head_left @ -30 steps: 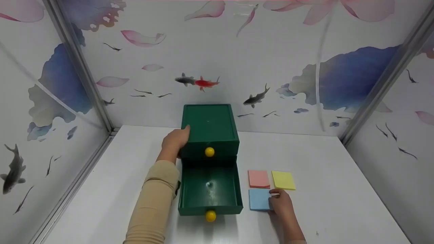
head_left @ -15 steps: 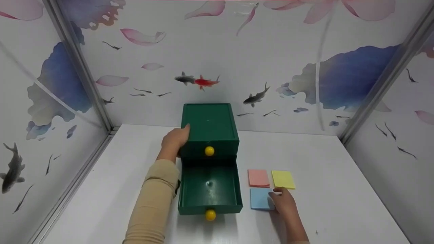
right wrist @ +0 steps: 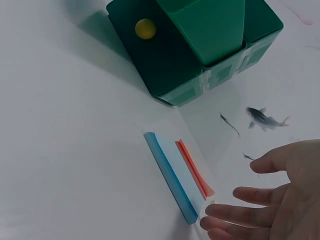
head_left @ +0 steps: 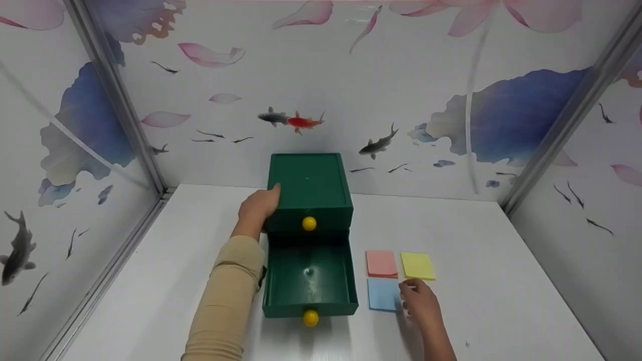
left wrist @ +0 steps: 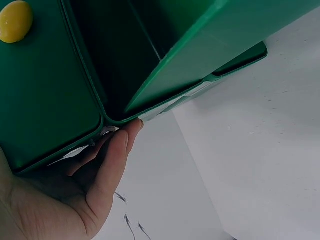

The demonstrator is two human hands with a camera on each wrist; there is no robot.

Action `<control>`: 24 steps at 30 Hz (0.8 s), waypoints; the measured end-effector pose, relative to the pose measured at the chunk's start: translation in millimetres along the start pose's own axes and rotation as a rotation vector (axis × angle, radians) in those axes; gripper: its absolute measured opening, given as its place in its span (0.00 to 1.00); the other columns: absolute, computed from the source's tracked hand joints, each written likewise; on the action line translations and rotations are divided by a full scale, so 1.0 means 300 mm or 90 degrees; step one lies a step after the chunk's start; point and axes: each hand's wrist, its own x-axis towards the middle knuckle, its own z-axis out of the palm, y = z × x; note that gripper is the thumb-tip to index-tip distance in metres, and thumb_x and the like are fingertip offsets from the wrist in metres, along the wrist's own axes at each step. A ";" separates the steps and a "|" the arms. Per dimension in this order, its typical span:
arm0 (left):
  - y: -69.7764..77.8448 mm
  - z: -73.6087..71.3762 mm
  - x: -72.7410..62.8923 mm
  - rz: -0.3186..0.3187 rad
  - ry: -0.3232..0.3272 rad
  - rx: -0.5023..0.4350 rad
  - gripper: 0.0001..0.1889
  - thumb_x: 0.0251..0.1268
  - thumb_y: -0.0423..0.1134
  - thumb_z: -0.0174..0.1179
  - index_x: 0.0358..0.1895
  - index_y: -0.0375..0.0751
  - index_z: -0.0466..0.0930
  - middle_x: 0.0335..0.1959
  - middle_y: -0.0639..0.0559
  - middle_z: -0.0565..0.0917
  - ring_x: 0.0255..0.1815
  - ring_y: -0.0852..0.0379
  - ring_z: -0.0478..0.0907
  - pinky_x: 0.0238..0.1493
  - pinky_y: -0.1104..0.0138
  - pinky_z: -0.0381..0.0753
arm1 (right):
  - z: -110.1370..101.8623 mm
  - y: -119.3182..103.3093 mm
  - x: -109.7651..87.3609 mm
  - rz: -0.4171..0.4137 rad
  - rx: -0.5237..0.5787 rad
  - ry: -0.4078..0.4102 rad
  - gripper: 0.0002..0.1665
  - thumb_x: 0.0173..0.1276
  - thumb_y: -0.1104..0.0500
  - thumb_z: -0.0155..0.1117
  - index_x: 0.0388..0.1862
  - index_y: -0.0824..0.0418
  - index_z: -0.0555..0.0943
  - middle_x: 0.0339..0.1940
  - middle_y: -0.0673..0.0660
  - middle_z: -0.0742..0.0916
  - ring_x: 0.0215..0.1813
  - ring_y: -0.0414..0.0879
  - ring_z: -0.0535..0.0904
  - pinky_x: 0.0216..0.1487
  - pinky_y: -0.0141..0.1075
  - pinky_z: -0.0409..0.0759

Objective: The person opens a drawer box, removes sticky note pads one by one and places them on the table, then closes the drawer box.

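A green drawer cabinet [head_left: 311, 183] with yellow knobs stands at the middle of the table, its upper drawer closed and the one below pulled out. My left hand [head_left: 258, 208] grips the cabinet's left side, thumb over the top edge; in the left wrist view its fingers [left wrist: 111, 172] lie along the side wall. Nothing lies in the pulled-out drawer [head_left: 308, 281]. To the right lie a blue sticky note pad [head_left: 384, 295], a pink pad [head_left: 381, 264] and a yellow pad [head_left: 418, 265]. My right hand [head_left: 422, 302], fingers extended in the right wrist view, is at the blue pad's right edge, holding nothing.
The white table [head_left: 481, 281] extends around the cabinet and pads. A white wall [head_left: 210, 145] painted with fish and petals rises behind the cabinet. Side walls with metal corner posts [head_left: 120, 105] bound the space.
My right fingertips, which overlapped the blue pad's right part, have drawn back to its edge. The blue pad has shifted slightly left since half a second ago. The left hand keeps its place.
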 end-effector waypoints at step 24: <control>-0.005 0.006 0.009 0.009 0.007 0.018 0.41 0.75 0.65 0.27 0.67 0.32 0.68 0.53 0.35 0.78 0.28 0.47 0.82 0.26 0.61 0.83 | 0.124 -0.104 -0.128 -0.244 0.164 -0.206 0.33 0.71 0.45 0.62 0.67 0.62 0.69 0.63 0.61 0.78 0.62 0.55 0.75 0.61 0.48 0.74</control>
